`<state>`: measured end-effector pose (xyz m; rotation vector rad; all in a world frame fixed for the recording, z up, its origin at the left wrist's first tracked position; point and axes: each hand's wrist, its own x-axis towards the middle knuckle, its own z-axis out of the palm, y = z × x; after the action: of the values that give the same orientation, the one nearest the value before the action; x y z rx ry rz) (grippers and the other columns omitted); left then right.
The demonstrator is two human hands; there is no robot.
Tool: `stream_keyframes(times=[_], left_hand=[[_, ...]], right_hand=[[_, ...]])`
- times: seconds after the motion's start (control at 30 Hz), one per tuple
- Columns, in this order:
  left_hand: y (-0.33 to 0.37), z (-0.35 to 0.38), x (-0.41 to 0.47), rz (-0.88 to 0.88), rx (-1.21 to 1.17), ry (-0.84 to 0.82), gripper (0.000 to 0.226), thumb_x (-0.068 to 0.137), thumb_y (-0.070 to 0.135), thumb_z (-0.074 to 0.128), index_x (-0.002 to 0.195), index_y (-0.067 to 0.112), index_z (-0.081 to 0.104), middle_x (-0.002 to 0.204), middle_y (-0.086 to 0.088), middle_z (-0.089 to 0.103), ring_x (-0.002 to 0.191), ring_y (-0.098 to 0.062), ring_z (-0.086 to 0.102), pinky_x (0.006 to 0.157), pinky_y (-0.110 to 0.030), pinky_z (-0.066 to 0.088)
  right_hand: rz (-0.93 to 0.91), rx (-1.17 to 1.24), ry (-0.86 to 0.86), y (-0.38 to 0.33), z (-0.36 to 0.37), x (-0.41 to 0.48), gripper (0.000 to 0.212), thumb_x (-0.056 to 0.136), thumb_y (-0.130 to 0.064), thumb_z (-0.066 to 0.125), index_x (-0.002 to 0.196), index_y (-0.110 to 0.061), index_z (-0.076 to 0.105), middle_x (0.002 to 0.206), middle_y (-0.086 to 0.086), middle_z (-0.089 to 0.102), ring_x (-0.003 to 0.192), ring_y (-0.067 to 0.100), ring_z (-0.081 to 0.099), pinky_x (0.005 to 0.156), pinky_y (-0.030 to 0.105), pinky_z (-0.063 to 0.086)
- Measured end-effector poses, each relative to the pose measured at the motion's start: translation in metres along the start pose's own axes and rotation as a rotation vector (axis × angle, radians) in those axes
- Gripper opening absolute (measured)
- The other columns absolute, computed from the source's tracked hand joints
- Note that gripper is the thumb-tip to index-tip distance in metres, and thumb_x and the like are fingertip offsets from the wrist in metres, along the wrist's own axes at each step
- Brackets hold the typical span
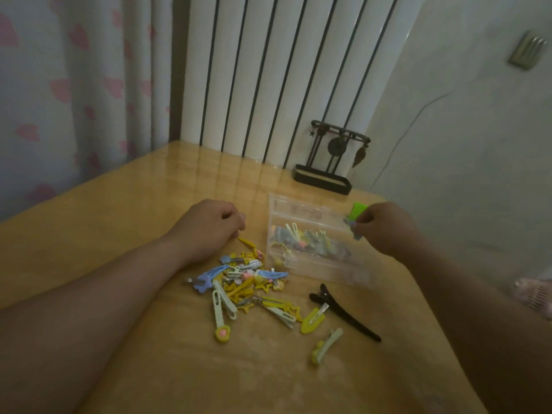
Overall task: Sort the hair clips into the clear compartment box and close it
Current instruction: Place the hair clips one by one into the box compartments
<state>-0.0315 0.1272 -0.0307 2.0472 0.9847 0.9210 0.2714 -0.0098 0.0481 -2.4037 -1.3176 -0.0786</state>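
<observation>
A clear compartment box point(316, 264) lies open on the wooden table, with several small clips in its middle row. A heap of yellow, blue and white hair clips point(242, 282) lies left of and in front of it. My left hand point(209, 228) rests with curled fingers beside the heap's far edge, pinching a yellow clip point(248, 242). My right hand point(385, 228) hovers over the box's right edge, pinching a blue clip point(355, 231) with a green clip point(358, 212) sticking up above the fingers.
A long black clip point(346, 316), a yellow clip point(312, 319) and a pale green clip point(327, 345) lie apart near the table's front right. A dark jewellery stand point(328, 162) stands at the back by the white radiator. A curtain hangs left.
</observation>
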Motion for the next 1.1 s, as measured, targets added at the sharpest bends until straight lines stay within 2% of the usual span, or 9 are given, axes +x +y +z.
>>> stream_keyframes(times=[0.1, 0.27, 0.47, 0.57, 0.67, 0.77, 0.87, 1.03, 1.1], left_hand=[[0.0, 0.0, 0.0, 0.003, 0.004, 0.002, 0.029, 0.103, 0.032, 0.061, 0.081, 0.024, 0.078, 0.078, 0.005, 0.077, 0.073, -0.005, 0.067, 0.069, -0.027, 0.046], [0.001, 0.0, 0.0, 0.001, 0.004, 0.0, 0.028, 0.103, 0.032, 0.062, 0.081, 0.023, 0.077, 0.077, 0.005, 0.077, 0.075, -0.01, 0.067, 0.069, -0.029, 0.047], [0.0, 0.0, 0.0, 0.0, 0.001, -0.003, 0.028, 0.102, 0.032, 0.063, 0.082, 0.022, 0.078, 0.076, 0.007, 0.077, 0.078, -0.012, 0.069, 0.078, -0.032, 0.052], [0.0, -0.001, 0.001, 0.001, 0.01, -0.001, 0.029, 0.102, 0.033, 0.062, 0.081, 0.022, 0.078, 0.076, 0.007, 0.077, 0.078, -0.013, 0.069, 0.079, -0.034, 0.053], [-0.001, -0.001, 0.0, -0.004, 0.0, -0.003, 0.028, 0.103, 0.033, 0.062, 0.082, 0.022, 0.078, 0.076, 0.007, 0.077, 0.08, -0.015, 0.071, 0.082, -0.036, 0.055], [-0.001, 0.0, 0.001, -0.009, -0.008, -0.006, 0.028, 0.103, 0.033, 0.062, 0.082, 0.022, 0.078, 0.076, 0.007, 0.077, 0.081, -0.017, 0.071, 0.083, -0.037, 0.055], [0.001, -0.001, 0.0, -0.012, -0.007, -0.002, 0.027, 0.103, 0.032, 0.063, 0.083, 0.021, 0.079, 0.076, 0.005, 0.078, 0.078, -0.012, 0.069, 0.08, -0.033, 0.053], [0.003, -0.002, -0.003, 0.001, 0.047, 0.013, 0.026, 0.102, 0.029, 0.063, 0.084, 0.02, 0.079, 0.078, 0.003, 0.078, 0.067, 0.001, 0.063, 0.069, -0.024, 0.046], [0.004, -0.001, -0.004, 0.012, 0.048, 0.013, 0.026, 0.103, 0.028, 0.063, 0.084, 0.019, 0.079, 0.077, 0.004, 0.078, 0.067, 0.003, 0.062, 0.069, -0.024, 0.046]], right_hand=[[0.004, -0.188, -0.075, 0.001, 0.007, 0.014, 0.018, 0.087, -0.034, 0.08, 0.077, -0.019, 0.082, 0.076, 0.003, 0.072, 0.075, 0.021, 0.067, 0.077, 0.042, 0.063], [-0.012, -0.414, -0.119, -0.001, 0.018, 0.026, 0.033, 0.081, -0.041, 0.083, 0.098, -0.015, 0.071, 0.084, 0.004, 0.067, 0.082, 0.025, 0.066, 0.082, 0.043, 0.062], [0.005, -0.43, -0.11, 0.0, 0.021, 0.027, 0.024, 0.076, -0.033, 0.083, 0.084, -0.016, 0.068, 0.08, 0.005, 0.067, 0.076, 0.025, 0.066, 0.078, 0.043, 0.063], [0.015, -0.371, -0.102, -0.001, 0.019, 0.022, 0.017, 0.079, -0.032, 0.079, 0.086, -0.017, 0.072, 0.079, 0.004, 0.067, 0.075, 0.024, 0.065, 0.076, 0.042, 0.063], [-0.003, -0.269, 0.006, 0.0, 0.018, 0.009, 0.016, 0.089, -0.031, 0.069, 0.091, -0.018, 0.077, 0.078, 0.001, 0.067, 0.072, 0.021, 0.064, 0.071, 0.04, 0.062], [-0.057, -0.02, 0.152, -0.008, 0.018, -0.024, 0.018, 0.097, -0.032, 0.066, 0.092, -0.017, 0.076, 0.08, -0.005, 0.068, 0.07, 0.012, 0.061, 0.062, 0.031, 0.052], [-0.173, 0.177, 0.204, -0.028, 0.015, -0.06, 0.013, 0.098, -0.03, 0.068, 0.092, -0.021, 0.076, 0.082, -0.011, 0.068, 0.074, 0.007, 0.06, 0.062, 0.029, 0.047], [-0.364, 0.328, -0.03, -0.047, -0.003, -0.101, 0.007, 0.097, -0.033, 0.071, 0.094, -0.032, 0.077, 0.085, -0.015, 0.072, 0.082, -0.002, 0.065, 0.067, 0.015, 0.051], [-0.409, 0.287, -0.188, -0.043, -0.011, -0.11, 0.006, 0.097, -0.034, 0.072, 0.094, -0.034, 0.077, 0.088, -0.016, 0.073, 0.085, -0.003, 0.066, 0.072, 0.016, 0.052]])
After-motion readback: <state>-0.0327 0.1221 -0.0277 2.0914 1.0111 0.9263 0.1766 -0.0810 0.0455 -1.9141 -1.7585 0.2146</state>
